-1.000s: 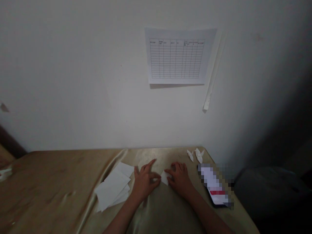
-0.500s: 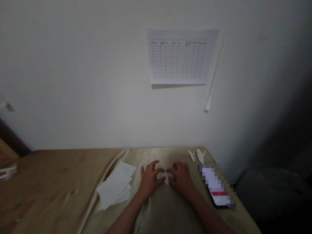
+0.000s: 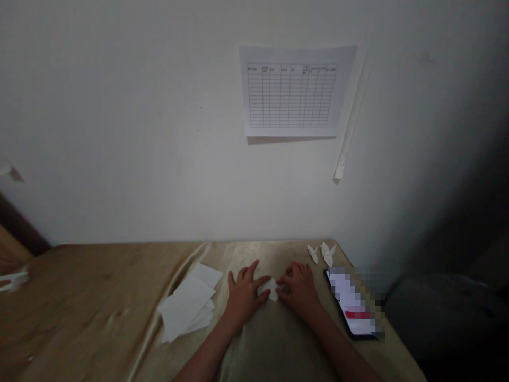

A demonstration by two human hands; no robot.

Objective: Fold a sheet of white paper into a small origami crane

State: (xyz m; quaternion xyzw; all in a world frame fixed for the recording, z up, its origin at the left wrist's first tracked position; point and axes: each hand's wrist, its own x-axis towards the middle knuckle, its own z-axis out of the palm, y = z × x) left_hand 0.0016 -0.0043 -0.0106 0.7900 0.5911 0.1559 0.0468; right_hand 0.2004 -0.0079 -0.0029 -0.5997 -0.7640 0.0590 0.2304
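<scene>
A small piece of folded white paper point(image 3: 272, 291) lies on the cloth-covered table between my two hands. My left hand point(image 3: 243, 293) holds its left side between thumb and index finger, the other fingers spread. On the right edge, the thumb and index finger of my right hand point(image 3: 300, 291) grip the paper, with the remaining fingers curled. Fingertips hide parts of the paper's edges. Two small folded paper figures point(image 3: 327, 254) with pointed tips sit near the table's back right corner.
Left of my hands, several white paper sheets point(image 3: 189, 305) lie in a loose, fanned stack. A phone point(image 3: 353, 307) with a lit, partly blurred screen lies at the right edge. A printed table sheet point(image 3: 294, 95) hangs on the wall. Gold-brown cloth point(image 3: 99, 297) covers the table in folds.
The fingers have shifted slightly on the folded paper, and more of its middle shows. My right hand has moved a little to the right.
</scene>
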